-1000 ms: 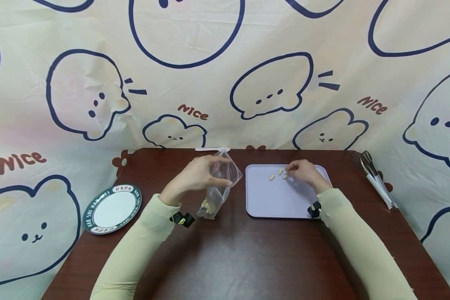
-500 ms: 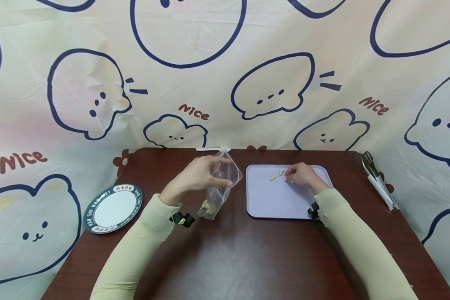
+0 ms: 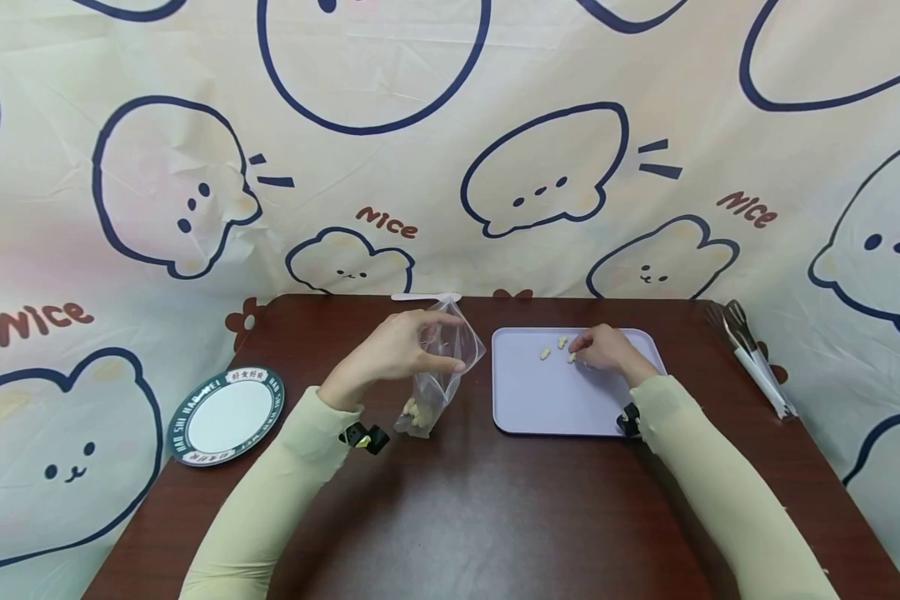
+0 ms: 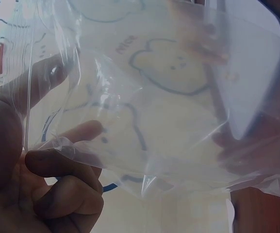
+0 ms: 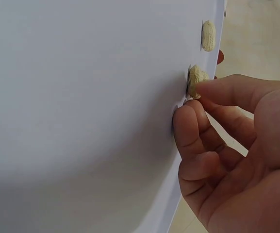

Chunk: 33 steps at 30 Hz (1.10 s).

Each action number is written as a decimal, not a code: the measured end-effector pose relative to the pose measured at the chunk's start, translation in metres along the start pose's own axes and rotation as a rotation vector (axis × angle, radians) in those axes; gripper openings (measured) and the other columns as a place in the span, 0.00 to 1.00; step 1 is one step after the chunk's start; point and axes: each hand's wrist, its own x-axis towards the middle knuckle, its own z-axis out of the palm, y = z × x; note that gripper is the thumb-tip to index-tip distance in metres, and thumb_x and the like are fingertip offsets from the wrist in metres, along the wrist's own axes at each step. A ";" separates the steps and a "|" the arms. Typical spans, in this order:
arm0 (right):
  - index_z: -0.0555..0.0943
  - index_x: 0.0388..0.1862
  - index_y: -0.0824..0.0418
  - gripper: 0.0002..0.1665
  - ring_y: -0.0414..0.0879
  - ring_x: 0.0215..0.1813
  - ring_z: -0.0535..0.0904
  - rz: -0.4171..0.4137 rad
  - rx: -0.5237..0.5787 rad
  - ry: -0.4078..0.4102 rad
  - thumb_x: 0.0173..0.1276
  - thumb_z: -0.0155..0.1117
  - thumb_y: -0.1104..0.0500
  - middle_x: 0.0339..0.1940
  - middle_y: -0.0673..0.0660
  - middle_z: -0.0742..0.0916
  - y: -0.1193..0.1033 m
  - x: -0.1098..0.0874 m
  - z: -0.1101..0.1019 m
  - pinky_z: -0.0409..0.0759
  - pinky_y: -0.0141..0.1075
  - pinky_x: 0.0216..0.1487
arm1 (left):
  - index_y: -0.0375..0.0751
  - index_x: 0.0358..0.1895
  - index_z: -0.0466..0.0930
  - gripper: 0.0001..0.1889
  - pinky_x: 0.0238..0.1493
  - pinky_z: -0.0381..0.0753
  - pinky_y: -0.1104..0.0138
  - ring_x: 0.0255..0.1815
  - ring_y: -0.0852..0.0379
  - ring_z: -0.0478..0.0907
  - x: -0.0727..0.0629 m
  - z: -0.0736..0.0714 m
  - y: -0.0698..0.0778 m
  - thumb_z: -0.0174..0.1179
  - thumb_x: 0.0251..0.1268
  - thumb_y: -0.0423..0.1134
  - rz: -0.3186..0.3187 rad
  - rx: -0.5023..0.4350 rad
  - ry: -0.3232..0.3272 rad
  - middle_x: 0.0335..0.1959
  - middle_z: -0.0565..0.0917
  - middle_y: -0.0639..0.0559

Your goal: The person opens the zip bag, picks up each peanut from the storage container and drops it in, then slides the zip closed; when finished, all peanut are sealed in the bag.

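Observation:
My left hand (image 3: 386, 350) holds a clear zip-lock bag (image 3: 438, 387) by its mouth, thumb and fingers spread to keep it apart. Several peanuts (image 3: 414, 412) lie at the bottom of the bag. In the left wrist view the bag's film (image 4: 178, 121) covers part of the fingers. Over the lilac tray (image 3: 540, 408), my right hand (image 3: 607, 350) pinches an unshelled peanut (image 5: 194, 80) between thumb and fingertips, low at the tray's surface. Beyond it on the tray lie another peanut (image 3: 545, 353) and one more (image 3: 562, 342).
A white plate with a green rim (image 3: 227, 417) sits at the table's left edge. Whisk and other utensils (image 3: 753, 367) lie along the right edge. A thin white strip (image 3: 423, 297) is at the back edge, before the patterned cloth (image 3: 450, 183).
My right hand has shifted slightly, its fingertips closing in on the peanut nearest to it. My left hand and the bag have stayed in place.

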 end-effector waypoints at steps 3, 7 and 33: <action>0.88 0.41 0.58 0.08 0.48 0.40 0.79 -0.002 -0.004 -0.001 0.66 0.65 0.59 0.42 0.57 0.88 0.001 0.001 0.001 0.74 0.33 0.37 | 0.56 0.67 0.76 0.37 0.43 0.80 0.60 0.53 0.48 0.78 0.000 0.000 0.000 0.74 0.51 0.59 -0.006 -0.007 -0.002 0.58 0.81 0.48; 0.87 0.39 0.58 0.07 0.47 0.38 0.78 0.005 0.004 -0.004 0.66 0.66 0.56 0.37 0.55 0.88 0.001 0.002 0.001 0.74 0.33 0.36 | 0.57 0.67 0.76 0.36 0.44 0.80 0.59 0.54 0.47 0.78 0.000 0.000 0.000 0.73 0.52 0.59 -0.005 -0.007 -0.004 0.59 0.81 0.47; 0.87 0.39 0.52 0.07 0.47 0.35 0.80 -0.206 0.161 0.075 0.67 0.69 0.52 0.34 0.53 0.86 -0.071 -0.034 -0.022 0.75 0.38 0.37 | 0.54 0.67 0.76 0.37 0.44 0.82 0.58 0.53 0.49 0.78 0.000 0.000 0.000 0.73 0.52 0.59 -0.007 0.001 0.009 0.58 0.81 0.47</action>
